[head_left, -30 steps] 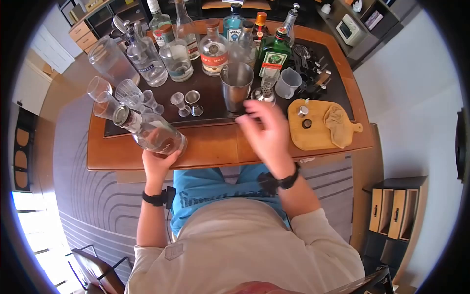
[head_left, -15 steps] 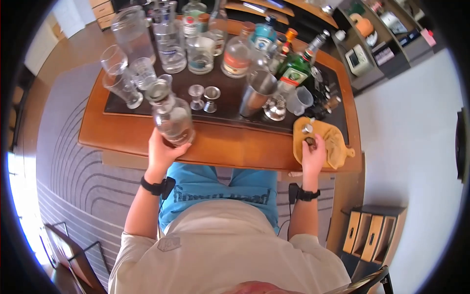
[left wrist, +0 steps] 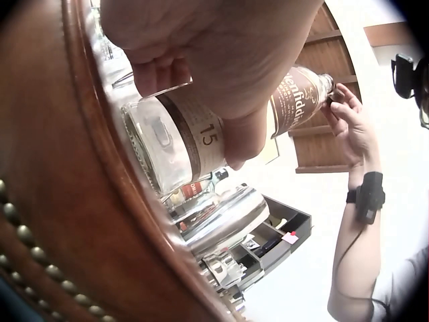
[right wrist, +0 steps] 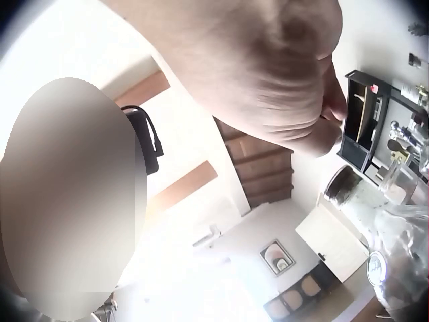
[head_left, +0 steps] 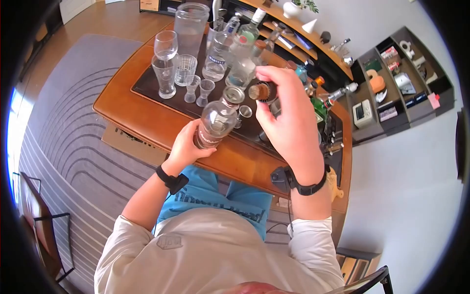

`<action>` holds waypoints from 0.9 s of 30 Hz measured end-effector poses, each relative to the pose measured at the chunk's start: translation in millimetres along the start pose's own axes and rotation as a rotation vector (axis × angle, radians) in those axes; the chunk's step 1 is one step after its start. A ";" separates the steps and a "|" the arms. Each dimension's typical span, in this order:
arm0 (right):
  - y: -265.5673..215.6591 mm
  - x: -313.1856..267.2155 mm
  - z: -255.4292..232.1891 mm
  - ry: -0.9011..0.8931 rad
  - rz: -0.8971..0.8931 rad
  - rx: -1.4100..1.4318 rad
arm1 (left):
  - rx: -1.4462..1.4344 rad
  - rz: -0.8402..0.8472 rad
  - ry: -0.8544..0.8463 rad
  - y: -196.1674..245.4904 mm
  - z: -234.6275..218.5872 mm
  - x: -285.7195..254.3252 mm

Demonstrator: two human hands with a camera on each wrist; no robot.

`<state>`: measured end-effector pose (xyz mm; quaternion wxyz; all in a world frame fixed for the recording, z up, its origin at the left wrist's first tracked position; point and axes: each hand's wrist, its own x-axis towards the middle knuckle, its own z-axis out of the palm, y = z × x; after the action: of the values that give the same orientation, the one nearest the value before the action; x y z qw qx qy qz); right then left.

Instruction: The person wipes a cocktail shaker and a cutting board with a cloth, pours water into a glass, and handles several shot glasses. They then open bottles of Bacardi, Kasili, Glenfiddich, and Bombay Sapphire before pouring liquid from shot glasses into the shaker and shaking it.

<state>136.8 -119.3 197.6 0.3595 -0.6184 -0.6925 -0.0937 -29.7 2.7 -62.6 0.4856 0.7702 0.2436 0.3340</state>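
Observation:
My left hand (head_left: 185, 144) grips the lower part of a clear Glenfiddich whisky bottle (head_left: 218, 120), thumb and fingers wrapped round it. In the left wrist view the bottle's label (left wrist: 209, 134) reads 15, and its base is close to the table edge. The bottle's neck leans toward my right hand (head_left: 295, 120). Between thumb and fingers, that hand pinches a cork stopper (head_left: 262, 91) with a dark cap, just to the right of the bottle mouth. In the right wrist view the stopper is hidden by the hand.
On the leather-topped table (head_left: 132, 117), drinking glasses (head_left: 164, 73), small glasses (head_left: 205, 92) and a large jar (head_left: 190, 24) stand beyond the bottle. A metal jigger (head_left: 244, 115) is right beside it. Several liquor bottles stand farther back. A metal shaker (left wrist: 228, 218) shows in the left wrist view.
My right hand went to the cutting board, took the dark-capped stopper and brought it left to the bottle mouth. My left hand still holds the bottle. The head view has turned.

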 end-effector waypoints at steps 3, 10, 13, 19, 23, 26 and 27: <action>-0.1 16.7 8.3 -0.166 -0.152 -0.167 | -0.015 0.007 0.005 4.0 -2.0 0.2; -5.5 30.8 5.0 -0.364 -0.417 -0.349 | -0.011 0.004 -0.007 -0.7 -3.2 0.0; -0.9 28.2 9.6 -0.340 -0.467 -0.381 | -0.006 0.008 -0.002 1.7 -5.8 0.1; 3.0 8.7 33.2 -0.205 -0.277 -0.133 | 0.004 0.024 0.012 7.0 -7.3 -0.3; 4.0 -1.3 48.8 -0.033 -0.314 -0.197 | 0.020 0.030 0.024 8.5 -5.3 -1.6; -2.0 3.7 46.9 -0.059 -0.339 -0.192 | 0.084 0.064 0.033 12.6 -5.5 -2.9; -3.2 3.7 45.5 -0.055 -0.330 -0.191 | 0.087 0.063 0.023 12.4 -4.4 -3.2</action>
<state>116.5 -90.9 168.0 0.2599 -0.5302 -0.7820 -0.1996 -34.5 -2.1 -50.9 0.4382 0.7939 0.2393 0.3471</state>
